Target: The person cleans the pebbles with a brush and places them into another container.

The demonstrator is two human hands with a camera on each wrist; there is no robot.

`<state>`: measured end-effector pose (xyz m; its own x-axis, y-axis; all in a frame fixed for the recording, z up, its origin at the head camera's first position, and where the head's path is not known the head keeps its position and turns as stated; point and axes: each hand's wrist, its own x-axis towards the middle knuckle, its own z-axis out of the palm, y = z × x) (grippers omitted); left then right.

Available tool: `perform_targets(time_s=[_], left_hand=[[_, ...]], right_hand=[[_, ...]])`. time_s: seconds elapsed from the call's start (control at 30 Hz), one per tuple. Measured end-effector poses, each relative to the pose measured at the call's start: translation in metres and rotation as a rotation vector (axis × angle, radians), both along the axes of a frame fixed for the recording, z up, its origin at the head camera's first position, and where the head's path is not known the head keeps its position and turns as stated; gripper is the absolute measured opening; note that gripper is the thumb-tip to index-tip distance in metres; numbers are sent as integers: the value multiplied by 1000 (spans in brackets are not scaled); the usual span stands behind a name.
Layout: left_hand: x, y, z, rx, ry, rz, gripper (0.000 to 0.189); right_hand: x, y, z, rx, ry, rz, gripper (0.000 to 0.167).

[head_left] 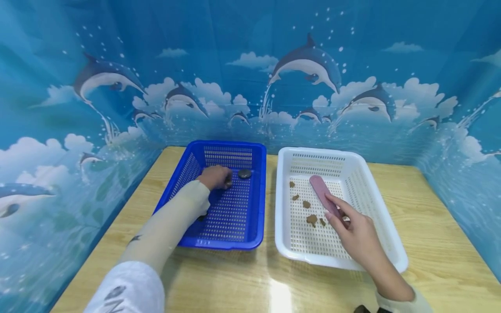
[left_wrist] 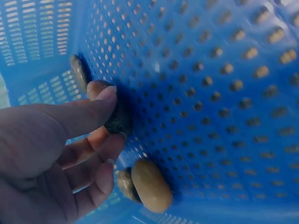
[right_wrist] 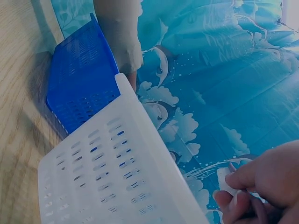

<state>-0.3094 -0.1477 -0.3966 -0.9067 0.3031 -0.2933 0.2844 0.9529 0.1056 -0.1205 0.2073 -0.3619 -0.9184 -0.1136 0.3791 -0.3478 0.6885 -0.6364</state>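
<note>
In the blue basket [head_left: 256, 208], my left hand [head_left: 215, 176] pinches a dark smooth stone [left_wrist: 119, 119] between thumb and fingers, low by the basket floor. A grey stone [head_left: 244, 174] lies to the right of that hand. The left wrist view also shows a tan oval stone [left_wrist: 152, 185], with a smaller mottled stone [left_wrist: 126, 183] beside it. Over the white basket [head_left: 283, 243], my right hand [head_left: 358, 232] grips one end of a long pink brush-like tool [head_left: 321, 189]; a white part [right_wrist: 226, 179] shows on it in the right wrist view.
Several brown clumps [head_left: 312, 219] lie on the white basket's floor. Both baskets stand side by side on a wood-patterned table [head_left: 223, 278], with a narrow gap between them. A blue dolphin-print curtain [head_left: 250, 87] surrounds the back and sides.
</note>
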Motion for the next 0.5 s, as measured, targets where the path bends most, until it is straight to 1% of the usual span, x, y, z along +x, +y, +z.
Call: perform_targets(time_s=[0.17, 0.27, 0.3, 0.37, 0.43, 0.5], left_hand=[[-1, -7, -6, 34, 3, 14, 14], [1, -10, -6, 47, -6, 15, 15], [2, -10, -5, 53, -11, 16, 17], [4, -11, -2, 82, -24, 22, 28], [6, -13, 2, 132, -38, 41, 40], [8, -15, 7, 201, -47, 72, 49]], right_hand=[[2, 2, 1, -9, -11, -8, 44], [3, 3, 5, -19, -21, -11, 45], [3, 3, 7, -26, -26, -12, 45], [3, 4, 12, -42, -36, -7, 47], [2, 7, 19, -70, -46, 1, 50], [-1, 10, 27, -97, -55, 7, 52]])
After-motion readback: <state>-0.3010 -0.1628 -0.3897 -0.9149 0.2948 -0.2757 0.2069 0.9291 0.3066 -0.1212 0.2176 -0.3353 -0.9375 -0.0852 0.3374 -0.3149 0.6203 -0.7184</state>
